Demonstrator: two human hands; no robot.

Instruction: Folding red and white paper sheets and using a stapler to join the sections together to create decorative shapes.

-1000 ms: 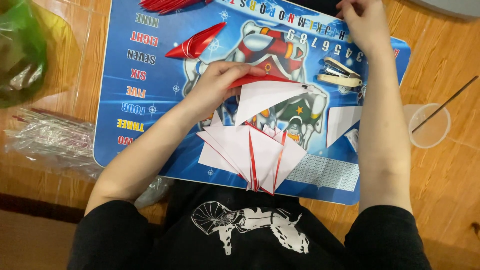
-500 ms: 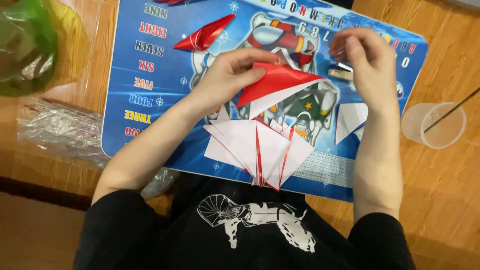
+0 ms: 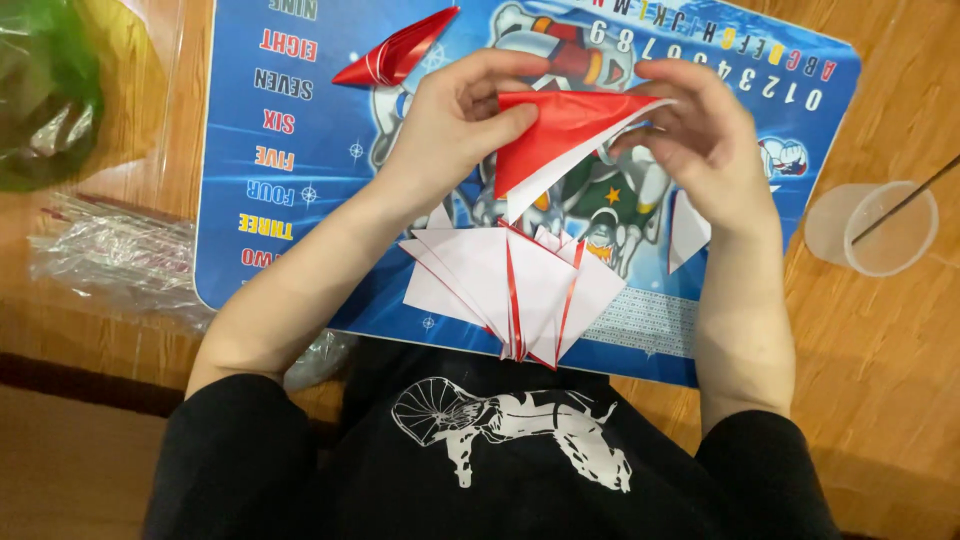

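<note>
The left hand (image 3: 455,125) pinches the left edge of a folded red-and-white paper piece (image 3: 560,135), thumb and fingers closed on it, while the right hand (image 3: 700,135) grips its right end with fingers curled over the white tip. The piece is held just above a blue printed mat (image 3: 300,130) on a wooden table (image 3: 880,330). Directly below the hands, a fan of folded white triangles with red edges (image 3: 510,285) lies on the mat's near edge, partly under the forearms. A finished red cone-like fold (image 3: 395,50) rests on the mat beyond the left hand. Right of the mat stands a clear plastic cup (image 3: 885,230) with a thin stick in it. To the left lie crinkled clear wrapping (image 3: 110,255) and a green plastic bag (image 3: 45,90).
</note>
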